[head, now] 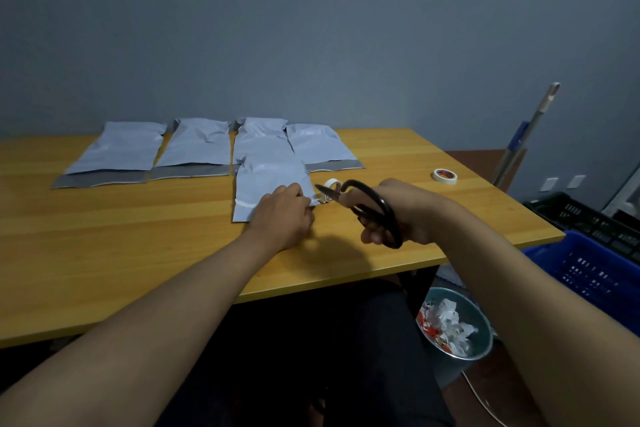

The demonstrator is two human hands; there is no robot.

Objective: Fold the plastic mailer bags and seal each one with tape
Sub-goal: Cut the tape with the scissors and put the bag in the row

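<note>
A folded white mailer bag (268,180) lies near the middle of the wooden table (138,246). My left hand (284,215) presses on its right end, fingertips at the taped edge. My right hand (398,215) grips black scissors (367,204), blades pointing left at the tape beside a white tape roll (330,185). Several unfolded mailer bags (194,149) lie in a row along the far edge, grey flaps toward me.
A second tape roll (445,176) sits at the right of the table. Off the right edge stand a blue crate (595,270) and a black crate (581,215). A bin with paper scraps (453,326) is on the floor below.
</note>
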